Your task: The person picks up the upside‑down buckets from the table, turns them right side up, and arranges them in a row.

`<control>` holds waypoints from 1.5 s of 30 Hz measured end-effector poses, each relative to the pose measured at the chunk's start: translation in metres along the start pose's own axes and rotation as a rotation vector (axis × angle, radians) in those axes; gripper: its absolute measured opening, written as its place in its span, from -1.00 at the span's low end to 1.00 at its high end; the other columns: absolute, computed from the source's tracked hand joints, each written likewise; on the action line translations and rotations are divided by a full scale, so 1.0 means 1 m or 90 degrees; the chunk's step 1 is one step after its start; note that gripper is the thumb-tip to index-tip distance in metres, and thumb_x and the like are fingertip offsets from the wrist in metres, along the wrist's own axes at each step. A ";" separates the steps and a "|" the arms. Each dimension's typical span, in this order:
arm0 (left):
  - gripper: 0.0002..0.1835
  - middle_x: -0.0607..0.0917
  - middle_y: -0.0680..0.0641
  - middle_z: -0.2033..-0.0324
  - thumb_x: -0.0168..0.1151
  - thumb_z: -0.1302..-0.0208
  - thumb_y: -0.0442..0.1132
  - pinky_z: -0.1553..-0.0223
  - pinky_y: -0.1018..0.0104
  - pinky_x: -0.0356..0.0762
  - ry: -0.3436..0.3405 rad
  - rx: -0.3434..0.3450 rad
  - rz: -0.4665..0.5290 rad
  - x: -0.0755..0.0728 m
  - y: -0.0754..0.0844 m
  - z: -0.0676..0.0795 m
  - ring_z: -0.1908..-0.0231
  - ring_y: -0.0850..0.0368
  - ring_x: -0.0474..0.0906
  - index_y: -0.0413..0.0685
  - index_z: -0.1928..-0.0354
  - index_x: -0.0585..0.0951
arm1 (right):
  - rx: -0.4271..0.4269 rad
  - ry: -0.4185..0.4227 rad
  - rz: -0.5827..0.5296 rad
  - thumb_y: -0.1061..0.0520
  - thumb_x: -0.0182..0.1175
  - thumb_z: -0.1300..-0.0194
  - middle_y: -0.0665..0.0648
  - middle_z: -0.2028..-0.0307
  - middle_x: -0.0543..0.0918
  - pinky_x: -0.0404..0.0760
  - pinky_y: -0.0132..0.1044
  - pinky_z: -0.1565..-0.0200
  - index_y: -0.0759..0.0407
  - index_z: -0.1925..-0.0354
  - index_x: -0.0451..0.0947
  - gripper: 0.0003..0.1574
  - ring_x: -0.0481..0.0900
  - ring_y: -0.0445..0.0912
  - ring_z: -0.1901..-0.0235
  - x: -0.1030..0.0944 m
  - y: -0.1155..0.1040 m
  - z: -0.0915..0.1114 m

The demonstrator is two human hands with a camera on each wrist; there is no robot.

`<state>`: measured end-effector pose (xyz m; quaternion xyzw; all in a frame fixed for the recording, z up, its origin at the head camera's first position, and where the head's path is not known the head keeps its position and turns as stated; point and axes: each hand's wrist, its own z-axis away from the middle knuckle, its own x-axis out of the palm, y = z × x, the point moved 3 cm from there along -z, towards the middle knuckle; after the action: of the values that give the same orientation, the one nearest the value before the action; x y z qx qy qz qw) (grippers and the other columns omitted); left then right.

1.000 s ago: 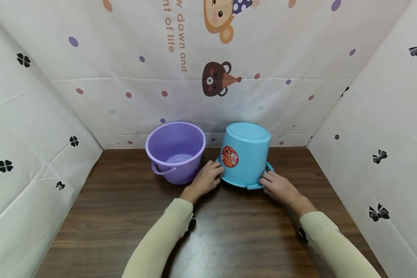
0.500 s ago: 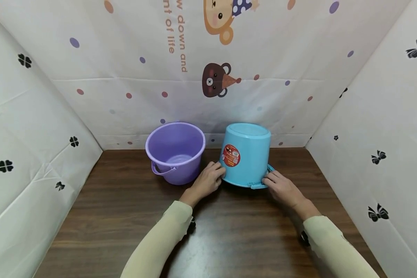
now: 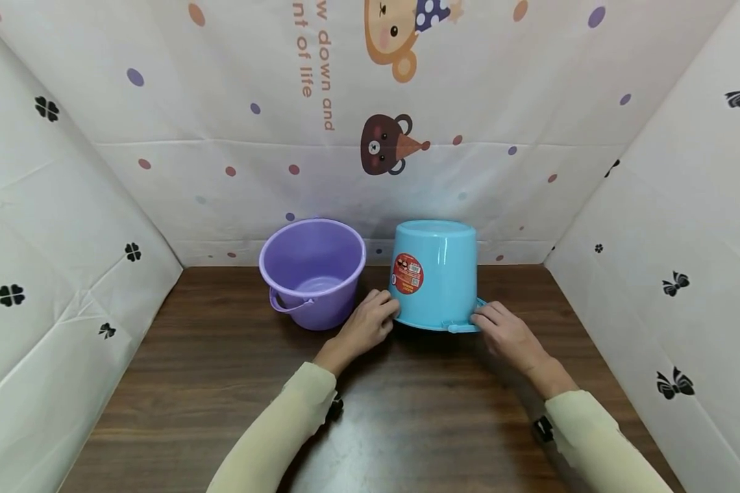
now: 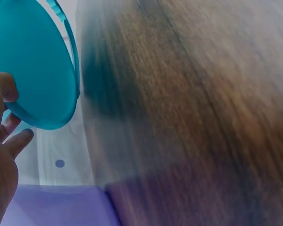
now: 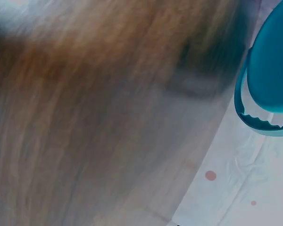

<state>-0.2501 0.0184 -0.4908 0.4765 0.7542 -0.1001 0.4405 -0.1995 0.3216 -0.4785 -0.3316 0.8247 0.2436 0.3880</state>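
Note:
A light blue bucket (image 3: 444, 274) with a round red sticker (image 3: 407, 274) is upside down near the back wall, its base up. My left hand (image 3: 366, 322) grips its rim on the left; the left wrist view shows a thumb (image 4: 7, 85) at the edge of the bucket's open mouth (image 4: 30, 61). On the right side, my right hand (image 3: 508, 335) holds the rim beside the blue handle (image 3: 464, 329). That handle hangs past the rim in the right wrist view, where the hand itself is out of frame. A purple bucket (image 3: 314, 301) stands upright left of my left hand.
The brown wooden table (image 3: 407, 424) meets a patterned cloth wall (image 3: 222, 205) right behind both buckets. White cloth side walls flank it on the left (image 3: 55, 274) and right (image 3: 672, 226).
The blue bucket has tipped so that less of its base shows, and it has turned a little. My right hand has shifted slightly right with the rim. The purple bucket has not moved.

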 end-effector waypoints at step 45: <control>-0.75 0.62 -0.01 0.21 0.38 -0.23 -0.49 0.12 0.34 0.62 0.078 0.018 0.120 -0.072 0.029 -0.015 0.18 0.16 0.58 -0.09 0.11 0.65 | 0.117 0.048 -0.147 0.19 0.25 -0.48 0.13 0.17 0.59 0.51 -0.40 0.14 0.31 0.11 0.53 -0.83 0.52 -0.15 0.19 -0.058 -0.009 -0.038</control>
<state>-0.2239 -0.0030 -0.4195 0.5571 0.7299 -0.0394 0.3941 -0.1837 0.3113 -0.4115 -0.3961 0.8141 0.1083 0.4107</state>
